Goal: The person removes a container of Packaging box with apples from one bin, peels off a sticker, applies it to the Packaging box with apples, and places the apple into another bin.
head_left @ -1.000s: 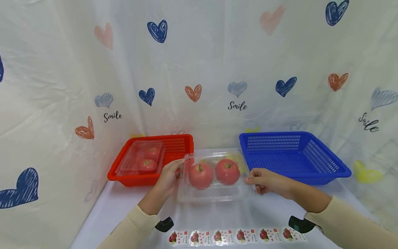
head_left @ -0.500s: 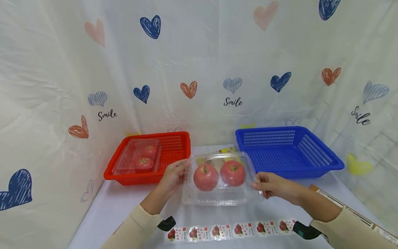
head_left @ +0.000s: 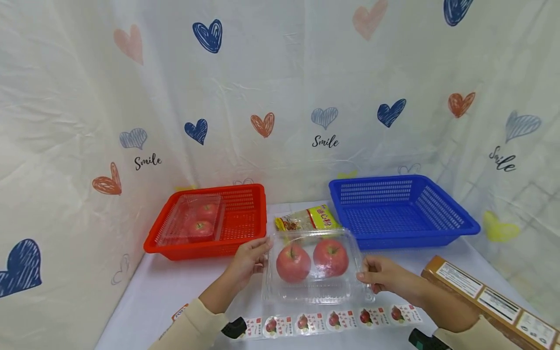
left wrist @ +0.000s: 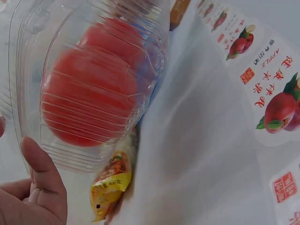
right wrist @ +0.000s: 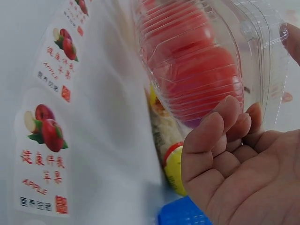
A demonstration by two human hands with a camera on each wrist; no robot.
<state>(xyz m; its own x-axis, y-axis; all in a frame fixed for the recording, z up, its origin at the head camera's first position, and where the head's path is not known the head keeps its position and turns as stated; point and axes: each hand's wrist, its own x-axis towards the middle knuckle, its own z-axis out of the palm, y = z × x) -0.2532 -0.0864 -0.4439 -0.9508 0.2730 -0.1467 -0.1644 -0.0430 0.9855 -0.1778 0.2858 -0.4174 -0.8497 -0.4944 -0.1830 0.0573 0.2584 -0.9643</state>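
Clear box [head_left: 312, 290], now nearer the stickers [head_left: 342, 320], holds two red apples [head_left: 293, 263]

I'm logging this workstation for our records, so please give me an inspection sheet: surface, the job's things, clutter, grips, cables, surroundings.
Surface: white covering, with a row of apple labels near the front.
Job's things: clear container with two apples inside, between both hands; red basket holding another clear container, also with apples; blue basket at back right.
Clutter: yellow-ended packet behind the held container; brown carton at right, partly behind the right arm.
Grips: left grip holds the container's left side; right grip holds its right side.
Cables: nothing seen.
Surroundings: pale curtain printed with hearts and "Smile".
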